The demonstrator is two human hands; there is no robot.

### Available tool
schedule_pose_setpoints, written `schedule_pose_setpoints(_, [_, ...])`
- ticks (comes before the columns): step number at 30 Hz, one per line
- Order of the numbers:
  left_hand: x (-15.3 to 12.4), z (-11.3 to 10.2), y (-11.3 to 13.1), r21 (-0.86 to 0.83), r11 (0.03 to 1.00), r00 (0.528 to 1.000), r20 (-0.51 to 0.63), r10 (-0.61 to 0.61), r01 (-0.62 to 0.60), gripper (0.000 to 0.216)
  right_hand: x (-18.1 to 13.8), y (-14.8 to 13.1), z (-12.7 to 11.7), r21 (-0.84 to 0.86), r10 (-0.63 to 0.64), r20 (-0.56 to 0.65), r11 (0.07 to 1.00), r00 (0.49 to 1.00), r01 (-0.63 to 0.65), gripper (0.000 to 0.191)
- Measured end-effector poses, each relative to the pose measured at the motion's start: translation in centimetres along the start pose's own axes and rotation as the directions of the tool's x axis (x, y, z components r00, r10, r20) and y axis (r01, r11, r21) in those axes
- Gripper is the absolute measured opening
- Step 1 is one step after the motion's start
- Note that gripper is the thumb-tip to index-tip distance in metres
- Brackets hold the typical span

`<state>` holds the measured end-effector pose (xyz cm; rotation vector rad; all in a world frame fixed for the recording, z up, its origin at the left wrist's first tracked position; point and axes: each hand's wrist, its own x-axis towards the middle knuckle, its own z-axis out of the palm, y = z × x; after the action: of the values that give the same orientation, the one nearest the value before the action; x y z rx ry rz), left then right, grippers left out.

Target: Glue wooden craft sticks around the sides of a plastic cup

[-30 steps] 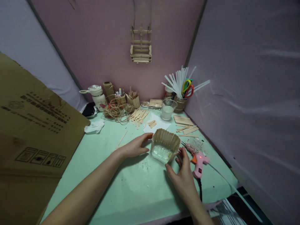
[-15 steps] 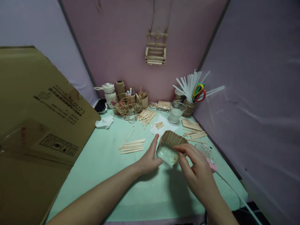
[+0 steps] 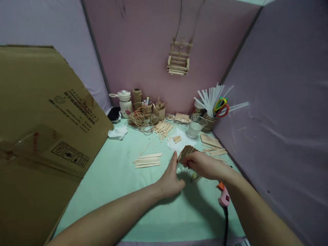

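Observation:
A clear plastic box with brown sticks lining its far wall stands near the middle of the table, partly covered by both hands. Around its left side, my left hand grips it, thumb toward me and fingers along the far edge. My right hand reaches in over the box with fingers bent and pressed together. What its fingertips hold, if anything, is hidden.
A pink glue gun lies right of the box, its cord running to the front edge. Flat wooden sticks lie left. A plastic cup stands behind. A cardboard box blocks the left side.
My right hand has moved over and deeper into the box, its forearm swinging outward to the right. The glue gun now shows more fully. The view has shifted slightly.

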<state>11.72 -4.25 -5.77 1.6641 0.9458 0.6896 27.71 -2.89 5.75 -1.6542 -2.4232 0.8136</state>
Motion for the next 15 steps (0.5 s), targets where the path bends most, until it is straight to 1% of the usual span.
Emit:
schedule_pose_setpoints(3, [0.20, 0.22, -0.42, -0.010, 1.000, 1.000, 0.001, 0.013, -0.013, 0.116, 0.23, 0.17, -0.02, 0.039, -0.032, 0.020, 0.999, 0.999, 0.032, 0.031])
schedule_pose_setpoints(6, [0.35, 0.41, -0.67, 0.012, 1.000, 1.000, -0.002, 0.026, -0.026, 0.116, 0.27, 0.23, 0.07, 0.055, -0.036, 0.006, 0.998, 0.999, 0.036, 0.032])
schedule_pose_setpoints(12, [0.45, 0.31, -0.12, 0.046, 0.999, 1.000, 0.015, -0.007, 0.007, 0.117, 0.20, -0.01, 0.24, 0.052, -0.024, -0.033, 0.998, 0.999, 0.025, 0.029])
schedule_pose_setpoints(15, [0.46, 0.30, -0.07, 0.044, 0.999, 1.000, 0.009, -0.004, 0.003, 0.117, 0.15, -0.04, 0.32, 0.041, -0.010, -0.045, 0.999, 0.999, 0.012, 0.030])
